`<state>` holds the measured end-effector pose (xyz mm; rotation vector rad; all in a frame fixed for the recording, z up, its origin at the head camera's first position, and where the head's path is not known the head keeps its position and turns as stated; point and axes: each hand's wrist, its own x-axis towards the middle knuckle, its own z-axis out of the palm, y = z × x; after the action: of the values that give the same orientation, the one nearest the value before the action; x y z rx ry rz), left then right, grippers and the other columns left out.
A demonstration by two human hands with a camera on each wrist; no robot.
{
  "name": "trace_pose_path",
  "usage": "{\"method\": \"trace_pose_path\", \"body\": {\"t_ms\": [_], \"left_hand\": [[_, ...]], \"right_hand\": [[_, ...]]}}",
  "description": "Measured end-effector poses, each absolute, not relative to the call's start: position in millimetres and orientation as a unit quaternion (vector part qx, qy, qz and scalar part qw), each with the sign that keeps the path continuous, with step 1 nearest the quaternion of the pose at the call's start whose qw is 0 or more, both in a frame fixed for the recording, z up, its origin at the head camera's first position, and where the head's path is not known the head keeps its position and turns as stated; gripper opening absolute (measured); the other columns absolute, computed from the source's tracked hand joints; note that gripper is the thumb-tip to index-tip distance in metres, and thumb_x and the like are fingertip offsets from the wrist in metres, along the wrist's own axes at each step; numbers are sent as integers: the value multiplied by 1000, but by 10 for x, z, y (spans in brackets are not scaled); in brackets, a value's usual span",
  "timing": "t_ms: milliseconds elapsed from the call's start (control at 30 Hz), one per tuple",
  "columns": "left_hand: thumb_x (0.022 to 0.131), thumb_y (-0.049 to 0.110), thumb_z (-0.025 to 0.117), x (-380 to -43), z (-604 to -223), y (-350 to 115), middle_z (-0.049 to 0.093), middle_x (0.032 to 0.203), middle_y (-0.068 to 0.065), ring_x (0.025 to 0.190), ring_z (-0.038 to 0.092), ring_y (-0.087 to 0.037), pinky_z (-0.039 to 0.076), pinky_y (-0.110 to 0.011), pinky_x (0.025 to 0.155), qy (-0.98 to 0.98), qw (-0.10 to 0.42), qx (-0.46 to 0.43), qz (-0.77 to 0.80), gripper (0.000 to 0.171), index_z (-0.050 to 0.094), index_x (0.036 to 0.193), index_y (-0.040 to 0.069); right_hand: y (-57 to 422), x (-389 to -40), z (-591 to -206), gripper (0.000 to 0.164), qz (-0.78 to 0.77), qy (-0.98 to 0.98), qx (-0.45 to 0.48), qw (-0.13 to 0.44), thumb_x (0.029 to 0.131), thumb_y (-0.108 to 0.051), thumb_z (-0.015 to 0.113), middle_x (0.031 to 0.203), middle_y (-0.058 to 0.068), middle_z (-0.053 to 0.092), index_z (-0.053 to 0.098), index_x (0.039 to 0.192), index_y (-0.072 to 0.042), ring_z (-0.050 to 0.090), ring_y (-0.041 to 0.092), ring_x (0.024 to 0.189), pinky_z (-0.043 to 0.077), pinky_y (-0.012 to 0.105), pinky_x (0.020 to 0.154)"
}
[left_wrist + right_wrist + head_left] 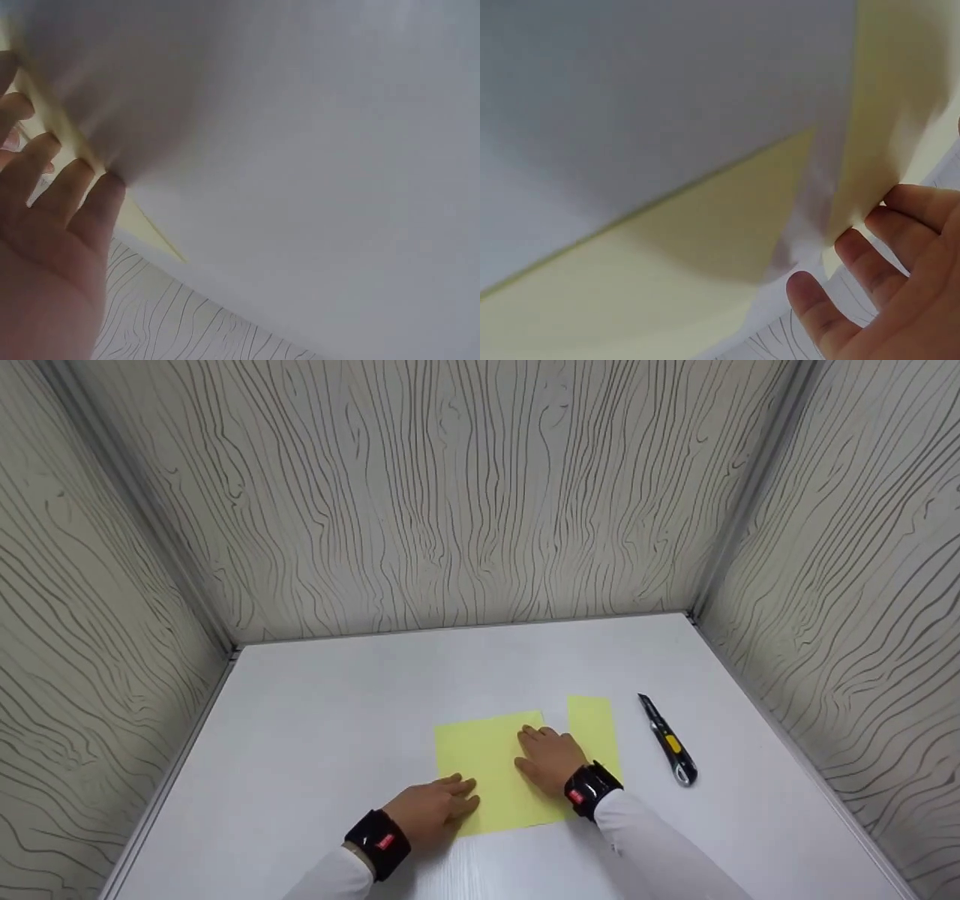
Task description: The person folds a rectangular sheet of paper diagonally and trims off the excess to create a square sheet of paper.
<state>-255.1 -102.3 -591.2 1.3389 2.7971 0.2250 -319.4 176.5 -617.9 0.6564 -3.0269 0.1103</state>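
A sheet of yellow paper (495, 769) lies flat on the white table, slightly turned. My left hand (429, 810) rests on its lower left edge with fingers extended; in the left wrist view the left hand (56, 225) touches the paper with its fingertips. On the sheet's right side lies my right hand (551, 760), fingers spread. Seen from the right wrist, the right hand (907, 262) has fingertips at the sheet's edge. A narrower yellow strip (592, 724) lies just right of the sheet, a gap between them, partly hidden by the right wrist.
A black utility knife (667, 741) with a yellow slider lies right of the strip, tip pointing away. The white table (322, 697) is bounded by wood-grain panels (450, 495) at the back and both sides. Black bands wrap both wrists.
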Motion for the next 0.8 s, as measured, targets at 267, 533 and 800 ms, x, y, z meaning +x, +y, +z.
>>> {"method": "trace_pose_path", "body": {"t_ms": [267, 533, 800], "left_hand": [[97, 22, 60, -2452, -5923, -1209, 58, 138, -6, 127, 56, -27, 50, -36, 98, 883, -4, 466, 57, 24, 72, 117, 28], [94, 26, 65, -2336, -5920, -1352, 64, 123, -8, 119, 62, -25, 50, -31, 98, 852, -47, 520, 37, 15, 79, 99, 25], [95, 27, 61, -2316, -5888, -1344, 65, 118, -6, 117, 62, -22, 49, -30, 98, 857, -16, 512, 58, 20, 80, 91, 24]], "right_hand": [[1842, -3313, -6280, 63, 20, -980, 193, 33, 99, -51, 45, 148, 9, 49, 48, 144, -7, 47, 30, 131, 42, 56, 97], [1836, -3391, -6288, 71, 16, -984, 175, 25, 95, -58, 45, 148, 11, 48, 47, 144, -6, 45, 31, 133, 39, 59, 100], [1915, -3465, -6226, 80, 14, -985, 168, 26, 90, -65, 49, 145, 13, 50, 48, 142, -4, 46, 34, 132, 40, 58, 98]]}}
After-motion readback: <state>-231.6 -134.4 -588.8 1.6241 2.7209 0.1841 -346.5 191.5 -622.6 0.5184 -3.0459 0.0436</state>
